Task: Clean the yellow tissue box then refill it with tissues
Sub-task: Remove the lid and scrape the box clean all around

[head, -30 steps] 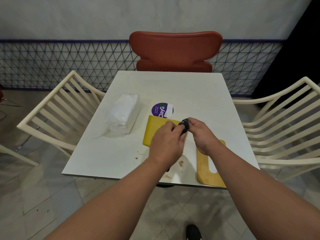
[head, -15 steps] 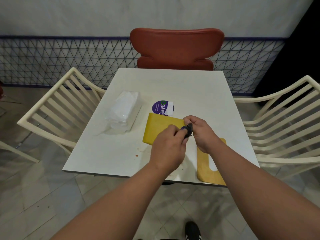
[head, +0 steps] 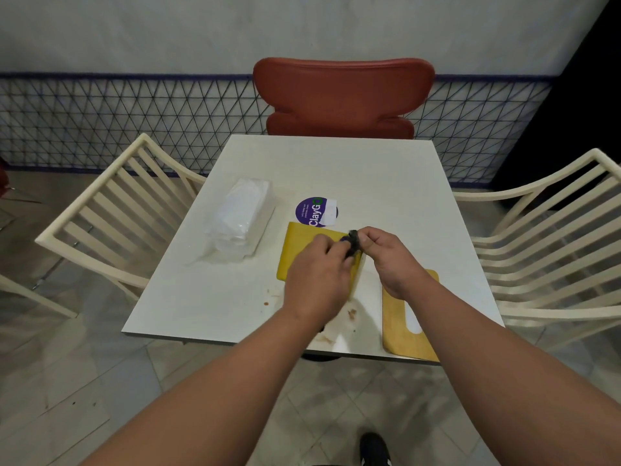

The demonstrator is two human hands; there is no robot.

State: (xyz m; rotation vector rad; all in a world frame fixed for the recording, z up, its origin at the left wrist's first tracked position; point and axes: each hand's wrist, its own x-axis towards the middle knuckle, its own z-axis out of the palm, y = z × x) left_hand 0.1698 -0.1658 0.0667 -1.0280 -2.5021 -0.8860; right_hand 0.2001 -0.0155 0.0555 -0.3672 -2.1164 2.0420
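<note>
Little has shifted: both hands [head: 356,264] still pinch a dark wad [head: 353,242] (above the yellow box [head: 299,250]).

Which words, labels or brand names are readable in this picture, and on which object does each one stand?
"ClayG": white letters on the round purple sticker on the table; its end is hidden.
Small white lines beside it on the sticker: too small to read.
No other text is visible.

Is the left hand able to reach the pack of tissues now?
Probably yes, once freed: the left hand pinches a small dark thing with the right hand; bare table lies toward the tissue pack.
</note>
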